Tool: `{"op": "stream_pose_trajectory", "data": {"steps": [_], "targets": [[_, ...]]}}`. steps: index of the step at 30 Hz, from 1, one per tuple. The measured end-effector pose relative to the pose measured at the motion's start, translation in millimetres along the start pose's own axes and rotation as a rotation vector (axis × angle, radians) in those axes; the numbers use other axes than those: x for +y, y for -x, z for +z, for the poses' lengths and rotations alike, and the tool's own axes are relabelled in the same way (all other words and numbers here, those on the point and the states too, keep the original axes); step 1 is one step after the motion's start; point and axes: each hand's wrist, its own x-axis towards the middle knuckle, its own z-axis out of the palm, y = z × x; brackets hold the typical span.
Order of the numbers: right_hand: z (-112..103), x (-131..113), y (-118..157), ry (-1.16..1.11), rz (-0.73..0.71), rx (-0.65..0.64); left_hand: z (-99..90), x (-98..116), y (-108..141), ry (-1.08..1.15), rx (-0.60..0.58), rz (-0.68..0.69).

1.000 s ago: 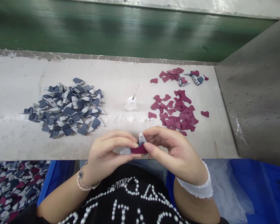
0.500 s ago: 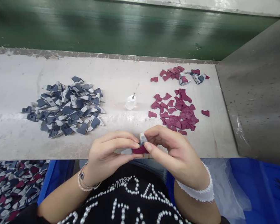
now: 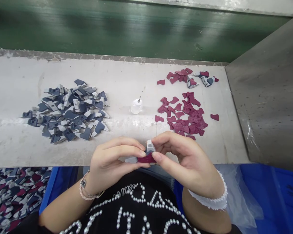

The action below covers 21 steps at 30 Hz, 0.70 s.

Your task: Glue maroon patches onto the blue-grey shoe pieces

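Between both hands, at the table's front edge, is a small moulded plastic part (image 3: pixel 146 158) in grey, dark blue and maroon. My left hand (image 3: pixel 117 157) is closed on its left side, fingers over the top and thumb beneath. My right hand (image 3: pixel 183 159) pinches its right end between thumb and index finger; a grey tip sticks up there. Fingers cover some of the part. Beyond my right hand lies a loose pile of flat maroon pieces (image 3: pixel 191 115). Farther left is a heap of blue and grey plastic parts (image 3: pixel 72 113).
A small clear round object with a metal tip (image 3: pixel 136 106) stands mid-table (image 3: pixel 127 74). At the back right lie more maroon pieces (image 3: pixel 178 76) and a few tricolour parts (image 3: pixel 206 79). A metal panel (image 3: pixel 268 94) borders the right. A blue bin (image 3: pixel 48 185) of mixed parts is lower left.
Both hands keep their hold on the part. The right hand and wrist have shifted slightly right, and the part is turned a little, showing more of its grey tip and blue face.
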Motion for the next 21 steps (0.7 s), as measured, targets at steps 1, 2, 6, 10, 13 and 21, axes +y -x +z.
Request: {"op": "stream_pose_trajectory", "data": {"steps": [1,2,6,10,13,21], "targets": [[-0.2,0.0,0.1,0.001,-0.004,-0.002,0.1,-0.1,0.0,-0.002,0.0,-0.001],[-0.5,-0.1,0.2,0.001,-0.007,-0.004,0.2,-0.2,-0.1,-0.003,-0.002,-0.002],[-1.1,-1.0,0.2,0.016,-0.012,-0.004,0.1,-0.2,-0.3,0.001,-0.01,0.006],[0.8,-1.4,0.2,0.054,-0.014,0.017,-0.2,0.9,0.1,-0.008,-0.015,0.025],[3.3,-1.3,1.0,0.076,-0.023,0.053,0.1,0.9,0.9,-0.037,-0.01,0.03],[3.7,-5.1,3.7,0.137,-0.061,0.047,2.6,-0.9,-1.5,0.027,0.016,-0.011]]}}
